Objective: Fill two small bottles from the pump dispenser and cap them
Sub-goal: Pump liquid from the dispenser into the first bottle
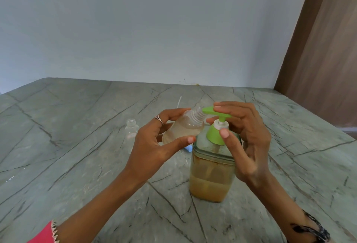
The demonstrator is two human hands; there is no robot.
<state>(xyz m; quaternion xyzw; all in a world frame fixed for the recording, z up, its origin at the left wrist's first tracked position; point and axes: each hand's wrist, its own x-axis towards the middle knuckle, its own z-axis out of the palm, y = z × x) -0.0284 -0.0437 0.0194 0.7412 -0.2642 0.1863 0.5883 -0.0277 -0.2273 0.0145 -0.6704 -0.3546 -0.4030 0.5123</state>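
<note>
Two bare forearms reach in from the bottom edge, uncovered from elbow to fingertip. On the left hand (152,146) a thin silver ring (159,119) with a small pointed, leaf-like ornament sits on one finger. At the lower left corner the edge of a pink-red sleeve (43,233) shows, trimmed with a pale zigzag border. The right hand (249,140) wears no ring that can be seen. Around the right wrist lies a dark bracelet (316,229) of black beads or thread, blurred at the picture's edge. The fingernails are short and unpainted.

Veined counter (77,126) bears dispenser (211,177), empty bottle (131,129)
</note>
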